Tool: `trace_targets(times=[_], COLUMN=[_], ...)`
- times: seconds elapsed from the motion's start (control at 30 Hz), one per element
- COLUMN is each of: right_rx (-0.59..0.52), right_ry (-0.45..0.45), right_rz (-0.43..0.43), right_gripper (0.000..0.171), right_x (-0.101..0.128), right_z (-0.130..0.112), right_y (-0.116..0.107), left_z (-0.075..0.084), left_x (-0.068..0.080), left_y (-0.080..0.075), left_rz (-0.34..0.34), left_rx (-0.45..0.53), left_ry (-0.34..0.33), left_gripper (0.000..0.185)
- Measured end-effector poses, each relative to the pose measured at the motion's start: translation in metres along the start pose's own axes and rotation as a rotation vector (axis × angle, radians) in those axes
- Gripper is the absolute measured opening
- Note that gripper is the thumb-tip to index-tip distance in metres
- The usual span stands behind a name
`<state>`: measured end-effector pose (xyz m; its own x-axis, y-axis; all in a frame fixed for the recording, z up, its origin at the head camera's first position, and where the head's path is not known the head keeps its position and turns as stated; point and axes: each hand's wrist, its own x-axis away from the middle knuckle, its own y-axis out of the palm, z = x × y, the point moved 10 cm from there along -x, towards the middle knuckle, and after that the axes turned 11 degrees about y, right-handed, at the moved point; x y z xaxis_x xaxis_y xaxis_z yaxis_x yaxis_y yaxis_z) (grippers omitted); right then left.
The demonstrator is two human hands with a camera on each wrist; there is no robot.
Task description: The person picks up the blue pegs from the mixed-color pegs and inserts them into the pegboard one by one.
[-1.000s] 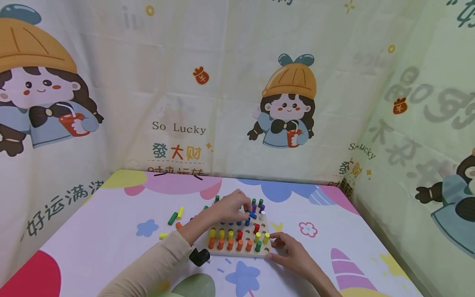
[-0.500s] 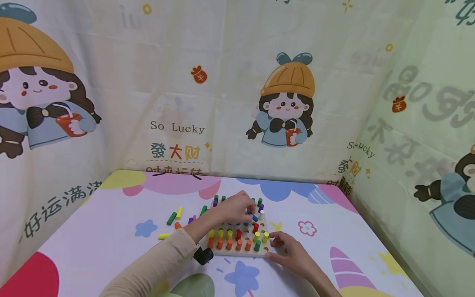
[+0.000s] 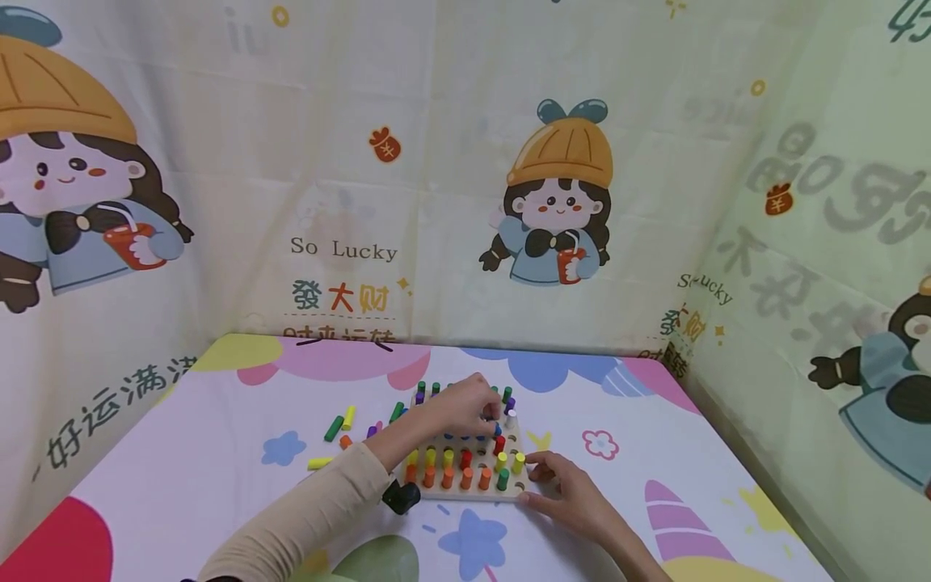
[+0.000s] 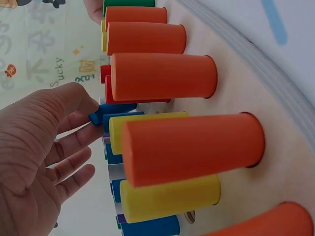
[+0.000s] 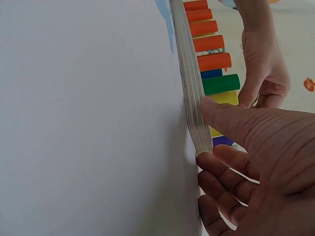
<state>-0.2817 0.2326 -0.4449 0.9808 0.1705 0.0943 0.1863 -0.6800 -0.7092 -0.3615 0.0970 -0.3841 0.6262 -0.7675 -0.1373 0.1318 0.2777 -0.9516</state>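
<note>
Left hand (image 3: 465, 404) over the far half of the wooden pegboard (image 3: 465, 490), fingertips pinching a blue peg (image 4: 106, 113) at its hole in the blue row. Right hand (image 3: 567, 497) at the pegboard's near right corner, thumb pressed on the edge, fingers relaxed and holding nothing. Orange pegs (image 3: 445, 478) standing along the pegboard's near row, yellow pegs (image 3: 431, 458) just behind, one green peg (image 3: 503, 478) at the right end. Loose pegs (image 3: 342, 422) lying on the patterned tablecloth (image 3: 182, 477), left of the pegboard.
</note>
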Motion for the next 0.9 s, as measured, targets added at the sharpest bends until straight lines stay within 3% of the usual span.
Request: trace_targets(times=[0.4,0.9], right_rx=[-0.005,0.005], right_ry=[-0.058,-0.013], right_rz=[0.001,-0.002], right_gripper=[0.051,0.053], right_x=[0.003,0.002], right_z=[-0.003,-0.004], right_y=[-0.001,-0.001], left_z=[0.011,0.013], left_x=[-0.007,-0.009], left_y=[-0.002,-0.002], left_rz=[-0.018,-0.031], left_rx=[-0.015,-0.028], left_ry=[0.108,0.113], left_gripper=[0.009,0.011])
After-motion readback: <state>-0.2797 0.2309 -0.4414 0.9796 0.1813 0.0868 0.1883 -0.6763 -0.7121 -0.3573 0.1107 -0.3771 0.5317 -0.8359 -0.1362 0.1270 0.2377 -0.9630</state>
